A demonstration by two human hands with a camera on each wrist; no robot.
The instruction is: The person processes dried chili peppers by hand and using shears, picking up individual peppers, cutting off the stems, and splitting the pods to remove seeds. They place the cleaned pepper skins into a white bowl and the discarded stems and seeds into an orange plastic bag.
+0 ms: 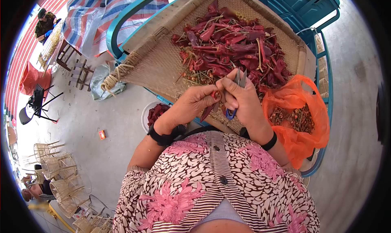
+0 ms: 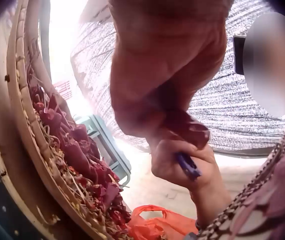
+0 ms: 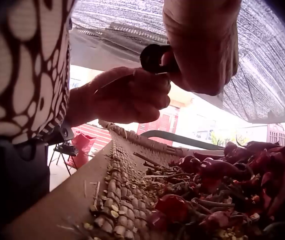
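Observation:
In the head view my left hand (image 1: 193, 105) pinches a dried red chili pepper (image 1: 208, 110), its cut-looking end showing at the fingertips. My right hand (image 1: 246, 105) grips a pair of scissors (image 1: 243, 79), blades pointing up and away, with a blue handle loop below the fingers. Both hands meet fingertip to fingertip over the near edge of a woven tray (image 1: 152, 66). On that tray lies a heap of dried red chilies (image 1: 240, 41). The left wrist view shows the blue scissor handle (image 2: 188, 166) under the right hand, close beside the pepper (image 2: 196, 132).
An orange plastic bag (image 1: 321, 123) with stem scraps hangs at the tray's right. Below the left forearm stands a white bucket (image 1: 145, 115) of red chilies. Teal metal rails (image 1: 116, 31) frame the tray. Wicker stools (image 1: 57, 166) and another person (image 1: 45, 25) are at the left.

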